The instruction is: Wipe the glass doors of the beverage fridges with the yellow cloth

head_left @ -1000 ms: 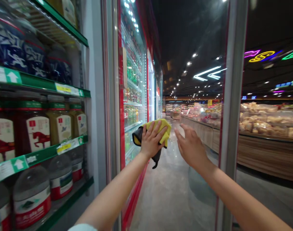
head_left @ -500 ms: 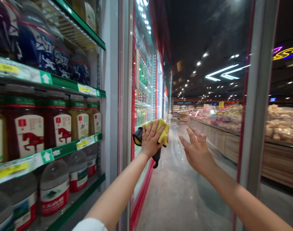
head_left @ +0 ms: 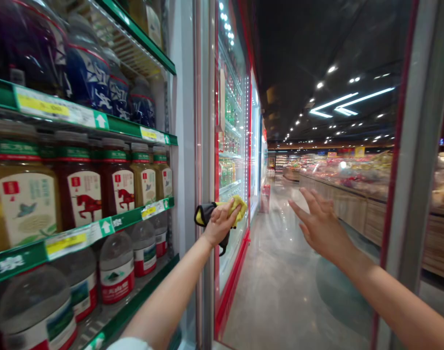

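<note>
My left hand (head_left: 222,222) is closed on a yellow and dark grey cleaning cloth (head_left: 238,208), near the hinge-side edge of a glass door. Part of the cloth bunches up beyond my fingers and a dark corner hangs below. The door's glass (head_left: 273,272) is see-through, with a grey metal frame (head_left: 407,160) at the right. My right hand (head_left: 322,226) is raised at the glass, fingers spread, with nothing in it. Whether its fingers touch the pane I cannot tell.
At the left, cooler shelves with green price rails (head_left: 134,126) hold several drink bottles (head_left: 84,187). Another lit, red-framed cooler (head_left: 231,160) stands beyond the glass. A shiny aisle floor (head_left: 265,301) runs back alongside wood-panelled display counters (head_left: 348,206) stacked with packaged goods.
The view has turned left, so the shelves show more. My left hand has moved with the cloth toward the door's left edge, its fingers more curled. My right hand stays raised and spread.
</note>
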Tool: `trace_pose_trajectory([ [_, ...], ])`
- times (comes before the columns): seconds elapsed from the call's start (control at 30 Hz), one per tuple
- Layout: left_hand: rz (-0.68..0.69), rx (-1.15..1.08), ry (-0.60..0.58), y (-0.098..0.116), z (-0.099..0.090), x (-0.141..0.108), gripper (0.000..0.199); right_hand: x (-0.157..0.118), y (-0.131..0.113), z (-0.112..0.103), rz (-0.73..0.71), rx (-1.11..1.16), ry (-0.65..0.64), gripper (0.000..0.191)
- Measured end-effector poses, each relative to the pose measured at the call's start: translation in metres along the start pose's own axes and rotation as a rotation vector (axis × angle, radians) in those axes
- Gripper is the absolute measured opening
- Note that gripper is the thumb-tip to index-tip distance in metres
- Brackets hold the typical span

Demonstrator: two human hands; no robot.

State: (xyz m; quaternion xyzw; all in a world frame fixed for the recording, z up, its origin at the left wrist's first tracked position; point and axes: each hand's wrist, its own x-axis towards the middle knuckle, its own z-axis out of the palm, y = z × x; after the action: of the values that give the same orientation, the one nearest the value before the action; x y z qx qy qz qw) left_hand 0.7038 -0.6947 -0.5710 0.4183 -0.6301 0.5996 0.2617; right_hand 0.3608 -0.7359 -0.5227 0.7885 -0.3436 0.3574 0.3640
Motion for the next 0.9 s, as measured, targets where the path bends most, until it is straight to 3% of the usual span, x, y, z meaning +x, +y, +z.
trace_pose_trajectory([
  [0.07, 0.025, 0.028, -0.018, -0.022, -0.009, 0.019, 0.057, 0.0, 0.002, 0.005, -0.006, 0.01, 0.007, 0.056],
  [0.17, -0.151, 0.039, -0.044, -0.045, -0.015, 0.043, 0.059, 0.0, 0.005, 0.011, -0.005, 0.019, 0.023, 0.054],
  [0.23, -0.266, 0.032, -0.057, -0.049, -0.013, 0.047, 0.06, -0.001, 0.007, 0.015, -0.008, 0.025, 0.037, 0.053],
  [0.33, -0.364, 0.046, -0.052, -0.037, -0.005, 0.025, 0.059, -0.003, 0.011, 0.022, -0.027, 0.034, 0.053, 0.055],
  [0.47, -0.411, 0.059, -0.027, -0.006, 0.003, -0.027, 0.055, -0.005, 0.013, 0.027, -0.055, 0.043, 0.072, 0.066],
  [0.57, -0.424, 0.04, -0.048, -0.004, 0.004, -0.034, 0.055, -0.005, 0.012, 0.028, -0.064, 0.04, 0.079, 0.074],
  [0.63, -0.477, 0.032, -0.056, -0.019, 0.005, -0.009, 0.056, -0.005, 0.012, 0.028, -0.069, 0.037, 0.083, 0.079],
  [0.8, -0.555, 0.01, 0.023, -0.072, 0.005, 0.089, 0.062, -0.007, 0.014, 0.03, -0.083, 0.03, 0.109, 0.087],
  [0.9, -0.53, 0.003, 0.048, -0.074, 0.006, 0.096, 0.061, -0.008, 0.015, 0.029, -0.09, 0.034, 0.107, 0.088],
])
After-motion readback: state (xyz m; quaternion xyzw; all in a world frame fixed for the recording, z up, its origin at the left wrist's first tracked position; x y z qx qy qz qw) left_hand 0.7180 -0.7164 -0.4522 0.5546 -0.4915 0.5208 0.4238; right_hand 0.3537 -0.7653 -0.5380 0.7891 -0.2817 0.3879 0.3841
